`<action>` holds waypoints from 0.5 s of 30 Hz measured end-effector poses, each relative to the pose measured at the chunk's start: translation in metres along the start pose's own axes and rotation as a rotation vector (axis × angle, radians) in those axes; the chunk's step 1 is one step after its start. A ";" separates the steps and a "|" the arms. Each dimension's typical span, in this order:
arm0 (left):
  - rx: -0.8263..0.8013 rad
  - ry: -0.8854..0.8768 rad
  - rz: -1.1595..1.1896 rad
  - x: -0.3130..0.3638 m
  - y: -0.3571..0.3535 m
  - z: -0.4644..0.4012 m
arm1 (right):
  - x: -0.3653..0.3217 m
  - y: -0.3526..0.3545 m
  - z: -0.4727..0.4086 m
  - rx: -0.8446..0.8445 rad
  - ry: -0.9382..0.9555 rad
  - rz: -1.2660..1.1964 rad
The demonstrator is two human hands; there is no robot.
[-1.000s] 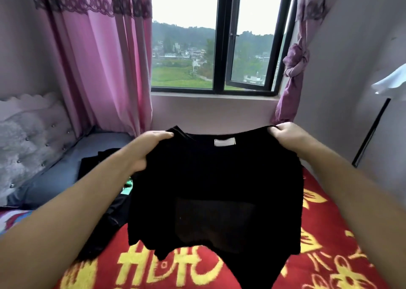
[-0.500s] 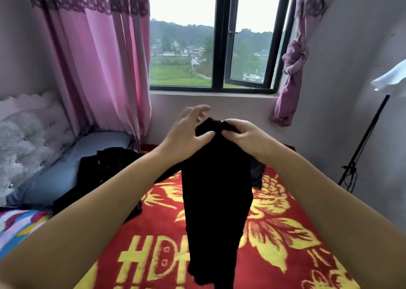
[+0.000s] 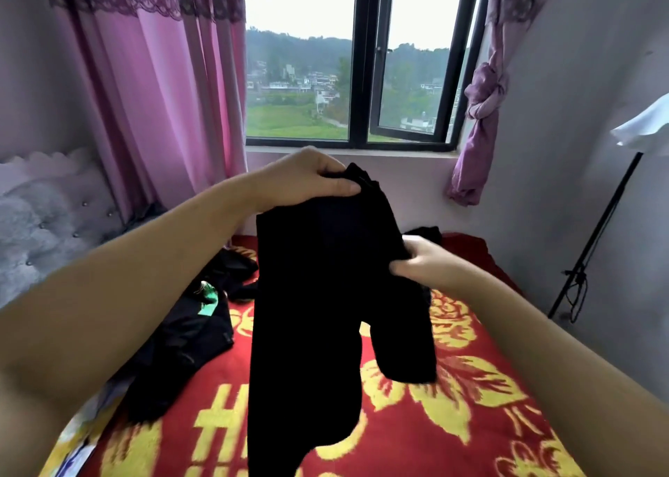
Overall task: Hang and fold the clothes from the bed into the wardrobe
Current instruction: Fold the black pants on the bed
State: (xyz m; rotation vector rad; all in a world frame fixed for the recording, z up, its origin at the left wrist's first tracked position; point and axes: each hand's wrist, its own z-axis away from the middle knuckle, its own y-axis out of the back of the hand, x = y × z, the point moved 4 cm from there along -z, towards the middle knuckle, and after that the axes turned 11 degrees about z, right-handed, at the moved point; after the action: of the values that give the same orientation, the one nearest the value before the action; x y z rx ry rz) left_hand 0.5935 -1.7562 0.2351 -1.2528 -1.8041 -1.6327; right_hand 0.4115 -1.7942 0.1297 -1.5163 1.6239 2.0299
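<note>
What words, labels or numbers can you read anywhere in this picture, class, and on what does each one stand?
"H": large yellow letter woven into the red blanket on the bed, at; the letters after it are hidden behind the black garment in the hands, so the word cannot be read.
Green patch on the dark clothes pile: too blurred to read.
Nothing else legible.

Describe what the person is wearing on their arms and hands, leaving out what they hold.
Nothing is worn on either. Both forearms are bare as far as the view shows, with no sleeve, watch or bracelet. The left hand and right hand have no gloves or visible rings, and the visible thumbnail is short and unpainted.
</note>
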 end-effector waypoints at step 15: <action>-0.153 0.164 0.329 0.003 0.014 0.011 | 0.026 -0.053 0.009 -0.207 0.060 -0.088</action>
State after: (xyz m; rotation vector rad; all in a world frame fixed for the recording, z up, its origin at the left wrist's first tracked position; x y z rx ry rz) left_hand 0.6065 -1.7455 0.2433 -1.3533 -1.3168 -1.6515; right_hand 0.4266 -1.7771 0.0748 -1.6982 1.3756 2.1810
